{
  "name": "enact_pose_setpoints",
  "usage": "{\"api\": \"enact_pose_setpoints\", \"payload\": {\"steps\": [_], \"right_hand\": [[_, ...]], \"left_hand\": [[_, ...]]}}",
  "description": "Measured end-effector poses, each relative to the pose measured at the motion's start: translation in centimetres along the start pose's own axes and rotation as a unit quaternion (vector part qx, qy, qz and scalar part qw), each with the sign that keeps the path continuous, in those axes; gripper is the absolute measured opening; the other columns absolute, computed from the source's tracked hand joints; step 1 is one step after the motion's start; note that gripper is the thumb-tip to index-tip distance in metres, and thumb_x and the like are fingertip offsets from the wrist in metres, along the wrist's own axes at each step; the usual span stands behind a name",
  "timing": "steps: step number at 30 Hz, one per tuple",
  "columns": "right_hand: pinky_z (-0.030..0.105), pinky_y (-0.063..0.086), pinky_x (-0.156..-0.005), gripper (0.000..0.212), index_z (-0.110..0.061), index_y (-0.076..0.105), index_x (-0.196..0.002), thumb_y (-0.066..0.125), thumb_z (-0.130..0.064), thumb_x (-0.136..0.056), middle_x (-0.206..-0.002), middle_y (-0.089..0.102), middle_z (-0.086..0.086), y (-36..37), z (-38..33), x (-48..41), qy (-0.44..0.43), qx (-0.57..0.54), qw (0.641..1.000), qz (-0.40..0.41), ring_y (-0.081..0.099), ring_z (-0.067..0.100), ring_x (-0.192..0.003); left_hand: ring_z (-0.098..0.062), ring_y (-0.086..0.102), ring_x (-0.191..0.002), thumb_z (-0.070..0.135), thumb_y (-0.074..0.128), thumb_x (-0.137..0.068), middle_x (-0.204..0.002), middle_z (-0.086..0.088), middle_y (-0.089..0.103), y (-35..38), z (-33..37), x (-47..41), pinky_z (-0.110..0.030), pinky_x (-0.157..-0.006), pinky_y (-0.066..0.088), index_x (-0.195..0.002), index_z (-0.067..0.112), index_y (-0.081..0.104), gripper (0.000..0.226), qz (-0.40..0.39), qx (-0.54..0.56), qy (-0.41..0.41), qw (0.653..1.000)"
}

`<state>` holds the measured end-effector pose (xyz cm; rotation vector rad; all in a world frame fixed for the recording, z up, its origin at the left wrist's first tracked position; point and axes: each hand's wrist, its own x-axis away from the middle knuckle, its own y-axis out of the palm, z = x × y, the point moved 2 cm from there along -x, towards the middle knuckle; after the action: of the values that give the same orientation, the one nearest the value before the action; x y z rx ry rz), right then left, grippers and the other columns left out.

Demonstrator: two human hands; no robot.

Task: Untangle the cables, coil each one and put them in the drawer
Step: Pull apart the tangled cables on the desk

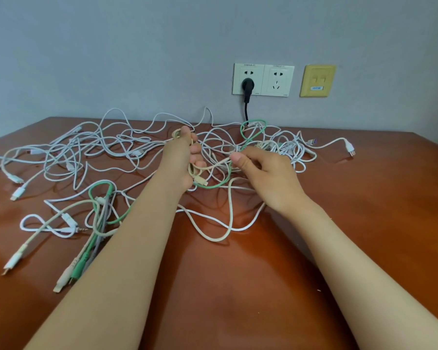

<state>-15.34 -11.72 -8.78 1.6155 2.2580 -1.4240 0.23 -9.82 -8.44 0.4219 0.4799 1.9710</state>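
Observation:
A tangle of white cables (91,147) spreads over the back half of the brown table (352,223). A green cable (253,127) and a beige cable (213,168) run through it. My left hand (180,160) grips small loops of the beige cable, whose plug hangs just below the fingers. My right hand (263,173) pinches the same beige cable between thumb and fingers a short way to the right. No drawer is in view.
Several plugs, green, beige and grey (76,269), lie near the table's front left. On the wall behind are two white sockets (278,80), a black plug (247,85) in the left one, and a yellow data plate (317,80).

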Motion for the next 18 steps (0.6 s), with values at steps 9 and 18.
{"api": "enact_pose_setpoints", "payload": {"steps": [9,18], "right_hand": [[0.024,0.040,-0.062,0.009,-0.022,0.070,-0.077,0.066,-0.023,-0.085,-0.066,0.062,-0.005,0.3,-0.7,0.0,-0.050,-0.047,0.998,-0.011,0.053,0.010,-0.061],[0.050,0.052,-0.075,0.009,-0.023,0.062,-0.075,0.066,-0.023,-0.083,-0.058,0.066,0.003,1.2,-0.7,0.2,-0.024,-0.173,0.984,-0.043,0.067,0.018,-0.061]], "left_hand": [[-0.004,0.026,-0.024,0.032,0.036,-0.102,-0.049,0.002,0.040,1.1,-1.4,0.3,-0.008,-0.034,0.023,-0.072,0.014,0.045,0.035,0.008,-0.248,0.016,0.968],[-0.011,0.045,-0.029,0.067,0.016,-0.091,-0.041,-0.002,0.049,2.8,-2.5,1.7,-0.012,-0.035,0.037,-0.065,0.011,0.050,0.071,-0.123,-0.228,-0.097,0.961]]}}
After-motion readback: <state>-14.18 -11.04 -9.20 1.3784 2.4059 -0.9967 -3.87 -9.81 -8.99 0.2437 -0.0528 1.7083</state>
